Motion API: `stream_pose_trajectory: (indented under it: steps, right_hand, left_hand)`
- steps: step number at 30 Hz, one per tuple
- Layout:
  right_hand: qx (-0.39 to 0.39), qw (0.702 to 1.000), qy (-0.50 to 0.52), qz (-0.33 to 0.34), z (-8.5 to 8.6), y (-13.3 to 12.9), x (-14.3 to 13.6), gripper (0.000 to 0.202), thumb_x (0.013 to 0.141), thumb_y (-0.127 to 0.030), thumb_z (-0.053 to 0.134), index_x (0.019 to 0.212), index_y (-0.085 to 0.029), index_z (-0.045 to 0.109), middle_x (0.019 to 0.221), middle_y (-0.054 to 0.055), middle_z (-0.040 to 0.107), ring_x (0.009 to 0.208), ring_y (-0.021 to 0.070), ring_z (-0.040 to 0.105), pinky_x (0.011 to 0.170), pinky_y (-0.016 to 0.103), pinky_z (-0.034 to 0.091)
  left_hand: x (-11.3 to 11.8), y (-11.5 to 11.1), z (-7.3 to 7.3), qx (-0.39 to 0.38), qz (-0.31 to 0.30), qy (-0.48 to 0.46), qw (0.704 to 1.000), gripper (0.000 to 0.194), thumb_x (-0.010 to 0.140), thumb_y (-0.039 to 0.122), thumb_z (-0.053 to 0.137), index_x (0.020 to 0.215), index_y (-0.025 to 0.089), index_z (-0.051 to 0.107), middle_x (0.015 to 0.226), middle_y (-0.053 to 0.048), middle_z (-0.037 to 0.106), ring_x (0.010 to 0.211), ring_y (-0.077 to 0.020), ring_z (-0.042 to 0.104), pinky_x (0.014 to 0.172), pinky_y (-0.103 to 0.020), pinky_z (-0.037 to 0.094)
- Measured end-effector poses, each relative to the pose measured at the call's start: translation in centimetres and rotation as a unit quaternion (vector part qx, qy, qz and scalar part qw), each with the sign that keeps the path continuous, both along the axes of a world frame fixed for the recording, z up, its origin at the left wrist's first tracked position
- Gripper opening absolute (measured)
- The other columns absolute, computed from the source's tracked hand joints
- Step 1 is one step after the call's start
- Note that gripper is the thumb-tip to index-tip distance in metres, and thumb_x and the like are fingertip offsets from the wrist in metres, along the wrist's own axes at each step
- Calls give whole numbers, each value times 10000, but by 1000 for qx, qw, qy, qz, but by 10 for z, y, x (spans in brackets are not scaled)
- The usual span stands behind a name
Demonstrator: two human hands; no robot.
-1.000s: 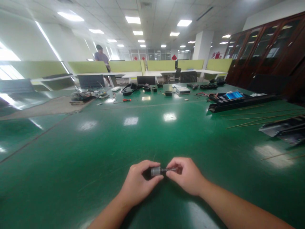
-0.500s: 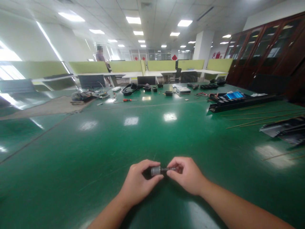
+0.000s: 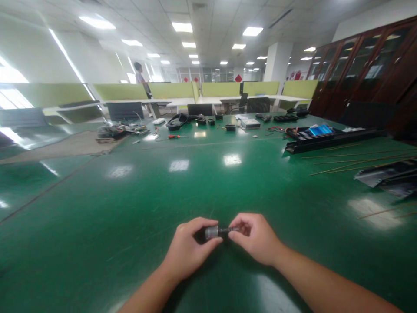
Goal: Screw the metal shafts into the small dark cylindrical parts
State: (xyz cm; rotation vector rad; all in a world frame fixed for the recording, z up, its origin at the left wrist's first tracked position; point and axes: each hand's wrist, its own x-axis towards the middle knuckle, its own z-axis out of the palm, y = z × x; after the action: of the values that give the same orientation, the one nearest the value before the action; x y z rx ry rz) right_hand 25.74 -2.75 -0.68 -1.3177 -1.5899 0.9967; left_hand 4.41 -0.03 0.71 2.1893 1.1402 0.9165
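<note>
My left hand (image 3: 189,248) is closed, thumb and fingers around a small silver-grey cylinder (image 3: 212,232) that looks like a little motor. From its right end a thin dark shaft (image 3: 224,230) runs sideways to my right hand (image 3: 256,240). The thumb and fingertips of that hand pinch the shaft's far end, so its tip is partly hidden. Both hands are low over the green table (image 3: 156,191), near its front. Fine detail on the shaft is too small to make out.
A red-handled screwdriver (image 3: 174,137) lies farther back, beyond it black goggles (image 3: 177,121) and small black boxes. To the right are a long black rail (image 3: 325,141), thin brass-coloured rods (image 3: 352,163) and metal channels (image 3: 384,178). Cluttered parts (image 3: 112,130) sit at the left. A person (image 3: 140,78) stands behind the partitions.
Both hands stay almost in place, with a very slight shift of the cylinder and shaft. The grip of each hand looks the same.
</note>
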Motion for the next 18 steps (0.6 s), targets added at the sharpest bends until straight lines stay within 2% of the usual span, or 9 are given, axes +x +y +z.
stream_pose_trajectory:
  steps: [18]
  right_hand:
    - [-27, 999, 33, -13, 0, 1, 0, 54, 752, -162, 669, 790, -139, 699, 632, 6, 644, 554, 128, 560, 508, 208, 400]
  left_hand:
    - [-2, 1, 0, -13, 8, -6, 1000, 235, 762, 317, 773, 981, 238, 742, 883, -3, 753, 788, -184, 702, 723, -268, 516]
